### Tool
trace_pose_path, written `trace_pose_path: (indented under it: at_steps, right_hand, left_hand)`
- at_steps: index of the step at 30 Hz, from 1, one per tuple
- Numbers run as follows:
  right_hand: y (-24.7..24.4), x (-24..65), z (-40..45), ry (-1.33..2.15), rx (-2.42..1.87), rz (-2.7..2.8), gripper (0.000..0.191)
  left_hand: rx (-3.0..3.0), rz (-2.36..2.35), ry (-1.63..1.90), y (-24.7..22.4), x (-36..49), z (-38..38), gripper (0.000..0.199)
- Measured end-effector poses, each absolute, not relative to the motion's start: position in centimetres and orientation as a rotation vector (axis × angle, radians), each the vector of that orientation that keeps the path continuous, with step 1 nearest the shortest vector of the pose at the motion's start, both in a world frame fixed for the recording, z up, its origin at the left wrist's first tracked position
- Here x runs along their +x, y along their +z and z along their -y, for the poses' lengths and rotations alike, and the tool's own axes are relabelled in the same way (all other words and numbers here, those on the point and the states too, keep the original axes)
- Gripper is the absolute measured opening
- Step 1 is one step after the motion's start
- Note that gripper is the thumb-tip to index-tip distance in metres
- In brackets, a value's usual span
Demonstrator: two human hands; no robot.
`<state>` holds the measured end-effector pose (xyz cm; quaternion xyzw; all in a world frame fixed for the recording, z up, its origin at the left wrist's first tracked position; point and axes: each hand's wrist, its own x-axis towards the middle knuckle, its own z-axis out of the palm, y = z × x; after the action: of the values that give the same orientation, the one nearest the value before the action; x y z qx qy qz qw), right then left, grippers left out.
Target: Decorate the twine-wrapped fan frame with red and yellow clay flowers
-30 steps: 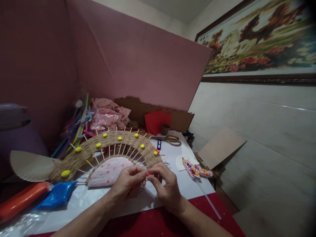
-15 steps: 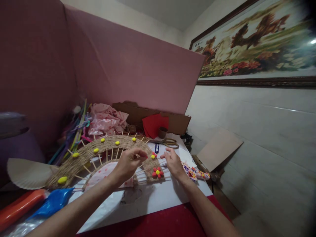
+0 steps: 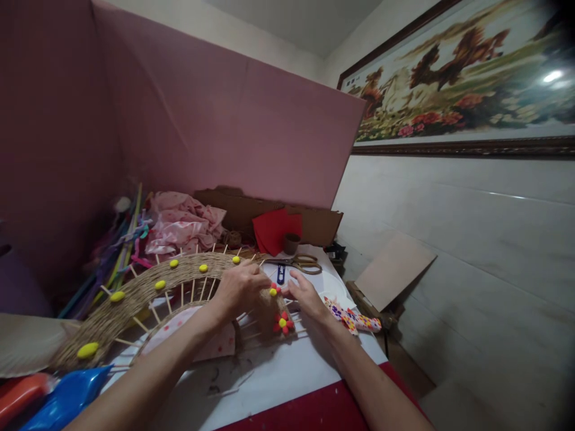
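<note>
A curved woven rope band (image 3: 148, 276) on thin sticks carries yellow clay discs (image 3: 117, 296) and a red clay flower with a yellow middle (image 3: 283, 323). Near its right end sits a second, partly covered clay flower (image 3: 274, 291). My left hand (image 3: 240, 290) is closed in a pinch at this flower's upper left, its fingertips on a red clay petal, mostly hidden. My right hand (image 3: 308, 296) is open on the flower's other side, fingers stretched toward it, the nearest fingertips at its right edge. A pink spotted cloth panel (image 3: 179, 329) fills the inner arch.
Scissors (image 3: 305, 263) and a blue thread snipper (image 3: 281, 274) lie behind my hands, beside a small brown cup (image 3: 291, 242) and red sheets (image 3: 272, 232). Patterned fabric (image 3: 354, 316) lies at right. Blue (image 3: 67, 400) and orange (image 3: 22, 395) packs are at lower left.
My left hand has brought the bit of red clay down to the partly made flower. My right hand has come closer to its right edge. The view has shifted slightly right.
</note>
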<state>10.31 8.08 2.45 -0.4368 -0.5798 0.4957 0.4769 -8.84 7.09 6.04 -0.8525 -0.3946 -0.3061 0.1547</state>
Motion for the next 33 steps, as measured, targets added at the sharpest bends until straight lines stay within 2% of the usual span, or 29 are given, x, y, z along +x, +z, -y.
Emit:
trace_pose_path:
  at_steps: [6, 15, 22, 33]
  right_hand:
    - [1.7, 10.0, -8.2, 1.286, -1.071, 1.344, 0.06]
    - [1.4, 9.7, -8.2, 1.316, -1.036, 1.327, 0.067]
    - [1.4, 9.6, -8.0, 1.266, -1.021, 1.315, 0.059]
    - [1.6, 9.7, -8.1, 1.237, -1.032, 1.37, 0.057]
  left_hand:
    - [-2.382, 1.112, -0.954, 5.8, -8.6, -7.8, 0.009]
    - [-2.363, 1.2, -0.991, 5.6, -8.4, -7.8, 0.008]
    - [-2.35, 1.216, -0.996, 5.4, -8.5, -7.9, 0.01]
    - [-2.362, 1.234, -0.982, 5.2, -8.5, -7.9, 0.009]
